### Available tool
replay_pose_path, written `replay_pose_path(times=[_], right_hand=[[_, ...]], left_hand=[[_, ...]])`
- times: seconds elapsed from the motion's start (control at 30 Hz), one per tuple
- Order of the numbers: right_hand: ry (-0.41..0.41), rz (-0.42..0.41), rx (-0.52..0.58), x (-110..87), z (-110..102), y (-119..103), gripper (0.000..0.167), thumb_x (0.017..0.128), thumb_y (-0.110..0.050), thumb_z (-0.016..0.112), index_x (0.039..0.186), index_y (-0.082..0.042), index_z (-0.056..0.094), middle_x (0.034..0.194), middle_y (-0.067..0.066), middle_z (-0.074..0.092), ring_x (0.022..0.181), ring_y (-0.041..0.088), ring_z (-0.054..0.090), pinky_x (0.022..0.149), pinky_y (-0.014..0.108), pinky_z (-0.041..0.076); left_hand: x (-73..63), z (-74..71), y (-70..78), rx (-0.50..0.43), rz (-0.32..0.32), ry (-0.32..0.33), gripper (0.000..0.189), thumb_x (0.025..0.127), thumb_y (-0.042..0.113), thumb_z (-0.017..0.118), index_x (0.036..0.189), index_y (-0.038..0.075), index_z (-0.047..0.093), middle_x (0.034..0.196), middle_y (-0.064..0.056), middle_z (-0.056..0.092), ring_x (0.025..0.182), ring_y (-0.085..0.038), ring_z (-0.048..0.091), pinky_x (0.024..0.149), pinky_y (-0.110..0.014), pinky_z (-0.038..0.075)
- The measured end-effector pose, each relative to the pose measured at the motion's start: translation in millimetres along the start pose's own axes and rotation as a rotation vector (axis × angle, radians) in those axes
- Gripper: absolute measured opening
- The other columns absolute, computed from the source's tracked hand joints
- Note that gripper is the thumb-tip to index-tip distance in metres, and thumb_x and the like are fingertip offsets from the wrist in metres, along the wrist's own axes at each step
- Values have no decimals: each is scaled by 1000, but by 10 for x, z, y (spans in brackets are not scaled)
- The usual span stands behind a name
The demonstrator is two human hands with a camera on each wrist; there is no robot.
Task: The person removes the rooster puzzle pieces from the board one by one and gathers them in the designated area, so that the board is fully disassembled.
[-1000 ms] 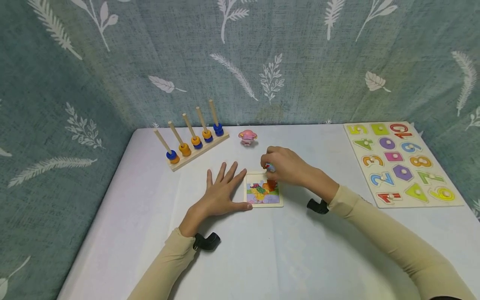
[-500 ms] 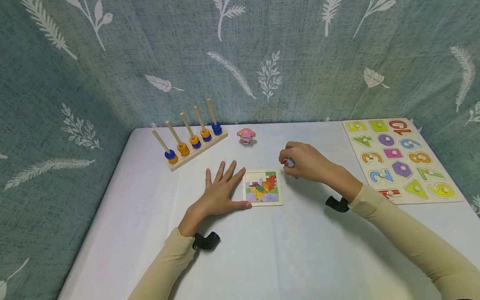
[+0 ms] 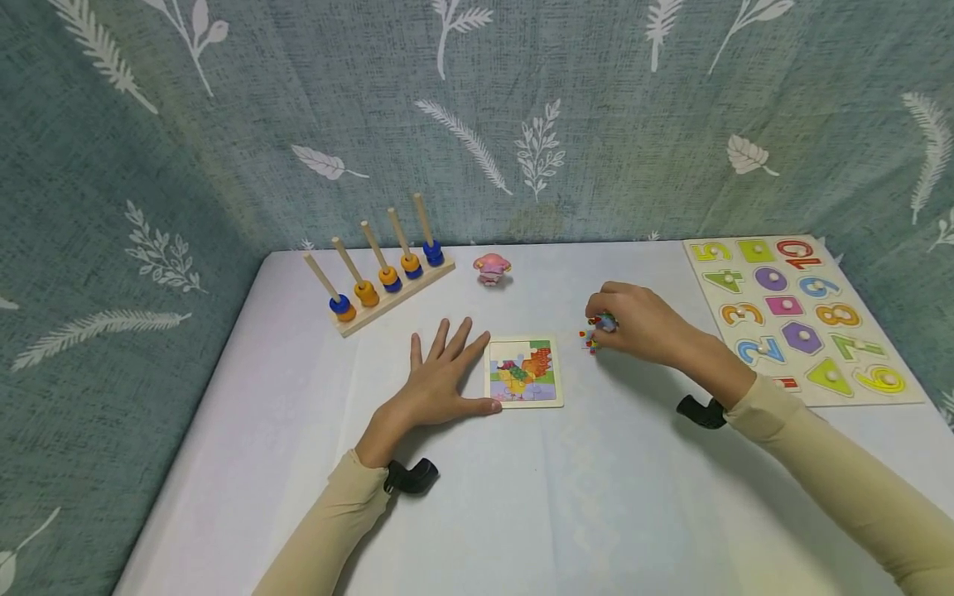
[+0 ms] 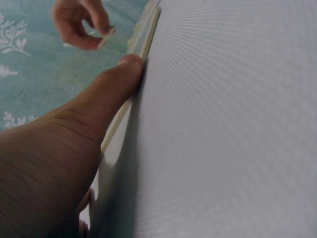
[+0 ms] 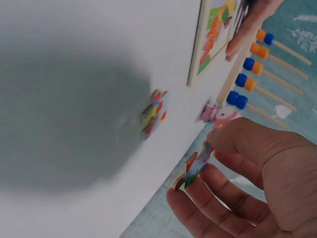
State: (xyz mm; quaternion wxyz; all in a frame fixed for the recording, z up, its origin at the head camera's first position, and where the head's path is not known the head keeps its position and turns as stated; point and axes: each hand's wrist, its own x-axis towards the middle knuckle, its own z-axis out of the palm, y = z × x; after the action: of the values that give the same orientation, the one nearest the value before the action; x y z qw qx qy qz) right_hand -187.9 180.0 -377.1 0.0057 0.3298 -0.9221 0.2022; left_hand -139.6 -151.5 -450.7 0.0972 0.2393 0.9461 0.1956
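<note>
A small jigsaw puzzle [image 3: 524,377] with a hen picture lies in its pale wooden frame [image 3: 560,389], with a gap at the upper left of the picture. My left hand [image 3: 432,393] lies spread to its left, and the thumb [image 4: 130,62] rests against the frame's edge. To the right, my right hand [image 3: 641,323] pinches a few jigsaw pieces [image 5: 198,162] between thumb and fingers, above the table. How many it holds I cannot tell. Another colourful jigsaw piece [image 5: 156,114] lies on the table just below this hand.
A wooden peg stand [image 3: 395,300] with blue and orange rings stands at the back left. Beside it sits a pink toy figure [image 3: 492,269]. A number and shape board [image 3: 801,324] lies at the right. Patterned green cloth [image 3: 477,124] hangs behind the table.
My right hand has moved right, away from over the puzzle frame, with the pieces in it. A jigsaw piece now shows on the table below it. The left hand has stayed put.
</note>
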Motion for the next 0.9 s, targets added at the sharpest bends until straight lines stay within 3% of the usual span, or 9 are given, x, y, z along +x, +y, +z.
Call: replay_pose_path(times=[0.4, 0.9], right_hand=[[-18, 28, -23, -137, 6, 176, 13, 79, -1, 80, 90, -7, 74, 87, 4, 62, 76, 19, 55, 68, 39, 46], [-36, 58, -25, -205, 173, 319, 14, 78, 0, 79, 88, -8, 75, 85, 4, 62, 73, 18, 55, 66, 39, 46]], left_hand=[[-1, 23, -19, -8, 3, 12, 108, 78, 72, 70, 162, 24, 21, 168, -8, 2, 151, -35, -11, 107, -68, -16], [9, 9, -1, 17, -9, -5, 109, 78, 74, 68, 162, 26, 19, 168, -6, -1, 151, -34, -13, 108, -68, -16]])
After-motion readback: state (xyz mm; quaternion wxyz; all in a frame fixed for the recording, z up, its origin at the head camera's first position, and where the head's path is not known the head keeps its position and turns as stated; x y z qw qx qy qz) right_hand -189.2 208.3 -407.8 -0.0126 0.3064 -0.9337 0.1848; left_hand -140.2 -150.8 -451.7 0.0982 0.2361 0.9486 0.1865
